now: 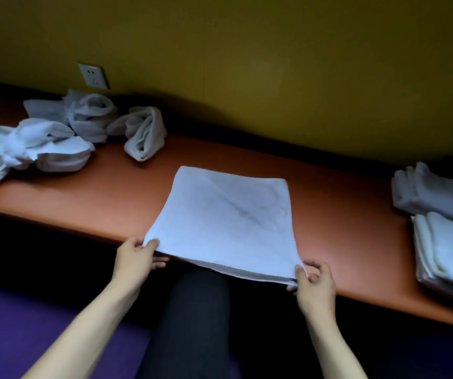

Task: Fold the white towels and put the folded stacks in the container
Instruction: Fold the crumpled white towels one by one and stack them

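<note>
A white towel [228, 217] lies folded in two layers on the orange-brown table [116, 192], its near edge hanging past the table's front edge. My left hand [135, 258] pinches the towel's near left corner. My right hand [314, 285] pinches the near right corner, where both layers show. Several crumpled white towels [64, 132] lie in a heap at the back left. Two stacks of folded white towels [447, 236] sit at the right edge of the view. No container is in sight.
A yellow-green wall with a white socket [94, 76] runs behind the table. My dark-trousered knee [192, 318] is below the towel, in front of the table. A purple surface [28, 318] lies low at the left.
</note>
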`<state>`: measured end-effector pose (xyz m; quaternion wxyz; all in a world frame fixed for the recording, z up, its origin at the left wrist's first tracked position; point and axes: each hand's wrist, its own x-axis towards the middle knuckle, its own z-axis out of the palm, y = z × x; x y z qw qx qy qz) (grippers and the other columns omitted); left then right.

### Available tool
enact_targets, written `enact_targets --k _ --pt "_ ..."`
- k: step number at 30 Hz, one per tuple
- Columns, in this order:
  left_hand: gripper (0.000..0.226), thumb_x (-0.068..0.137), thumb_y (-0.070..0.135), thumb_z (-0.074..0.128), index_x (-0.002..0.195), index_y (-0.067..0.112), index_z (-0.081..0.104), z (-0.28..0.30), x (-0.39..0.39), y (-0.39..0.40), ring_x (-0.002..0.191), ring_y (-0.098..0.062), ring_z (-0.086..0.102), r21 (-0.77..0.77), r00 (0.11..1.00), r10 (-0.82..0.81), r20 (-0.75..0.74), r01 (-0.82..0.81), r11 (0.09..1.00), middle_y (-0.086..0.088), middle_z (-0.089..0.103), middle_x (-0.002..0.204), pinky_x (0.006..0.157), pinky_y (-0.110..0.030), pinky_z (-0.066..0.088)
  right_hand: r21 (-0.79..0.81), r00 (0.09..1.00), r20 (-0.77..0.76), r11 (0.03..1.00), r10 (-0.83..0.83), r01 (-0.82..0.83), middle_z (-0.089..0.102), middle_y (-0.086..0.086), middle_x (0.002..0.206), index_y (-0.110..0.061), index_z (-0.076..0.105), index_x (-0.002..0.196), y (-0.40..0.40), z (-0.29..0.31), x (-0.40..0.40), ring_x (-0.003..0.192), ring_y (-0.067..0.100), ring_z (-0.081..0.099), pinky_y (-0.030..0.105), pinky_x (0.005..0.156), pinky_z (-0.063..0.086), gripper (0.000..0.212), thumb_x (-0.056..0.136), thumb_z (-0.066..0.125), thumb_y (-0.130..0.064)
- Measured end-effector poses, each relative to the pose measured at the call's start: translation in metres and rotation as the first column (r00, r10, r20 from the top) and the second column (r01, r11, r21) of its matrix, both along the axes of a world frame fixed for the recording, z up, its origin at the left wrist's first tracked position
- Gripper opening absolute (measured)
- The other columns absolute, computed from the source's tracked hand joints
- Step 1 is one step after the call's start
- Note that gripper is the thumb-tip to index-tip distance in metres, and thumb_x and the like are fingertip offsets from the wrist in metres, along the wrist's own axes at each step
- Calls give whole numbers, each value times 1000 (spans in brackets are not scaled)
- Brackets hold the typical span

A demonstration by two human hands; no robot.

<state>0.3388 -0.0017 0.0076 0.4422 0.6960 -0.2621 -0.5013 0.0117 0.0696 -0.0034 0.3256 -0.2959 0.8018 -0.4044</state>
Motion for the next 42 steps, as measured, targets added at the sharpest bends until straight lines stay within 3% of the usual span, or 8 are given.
enact_targets --k 4,8,15,22,25,31,36,42 --pt "20 96 4 58 116 9 55 14 -2 38 64 -25 70 -23 990 113 -86 -115 993 -15 69 97 56 -27 56 -110 987 159 993 -25 43 67 23 70 -24 61 111 25 15 -5 53 18 69 37 76 55 21 95 63 -10" --pt "25 96 0 53 110 16 66 24 0 62 59 -19 64 -124 986 97 -133 -113 986 -9 68 92 50 -20 52 -148 909 415 982 -49 121 70 4 75 -10 70 94 40 31 -8 45 12 61 17 50 52 17 95 57 1" --pt "30 92 -9 45 97 5 70 31 11 60 57 -9 58 -261 982 -3 -188 -47 964 -7 69 86 53 -15 48 -164 681 731 957 -45 239 70 7 64 -4 60 93 22 53 -27 53 15 69 19 51 55 23 90 40 7" --pt "8 95 10 64 94 15 70 15 5 23 55 -4 54 -279 994 -52 100 79 957 -1 77 77 54 -12 46 -149 932 362 988 23 33 76 2 79 -8 65 110 -18 24 -38 62 8 70 16 53 51 22 89 72 -13" --pt "9 93 25 69 89 17 70 10 0 3 57 -12 51 -284 985 -11 171 60 957 -6 73 69 58 -23 46 -200 984 169 979 62 -28 70 -5 69 -16 73 90 -45 20 -45 55 1 59 21 59 45 7 88 74 -23" --pt "23 89 39 70 81 17 67 4 -8 -54 56 -12 52 -267 921 4 389 108 958 6 64 55 68 -30 43 -240 998 37 970 52 -42 71 -9 79 -21 71 78 -110 5 -57 77 10 62 39 79 50 19 92 65 -32" --pt "18 88 40 68 81 23 67 0 -22 -101 70 -10 64 -209 868 21 497 97 973 12 71 60 76 -31 49 -196 996 -77 979 34 -49 66 -11 74 -20 64 72 -158 -10 -55 69 6 57 23 68 43 24 95 62 -26" --pt "34 94 36 64 124 23 58 -28 -32 -116 73 -2 70 -171 818 -51 573 180 969 8 77 98 85 -32 53 -64 979 -195 995 64 -78 69 1 78 -15 67 80 -177 -36 -55 82 26 64 36 72 47 23 93 61 -34"
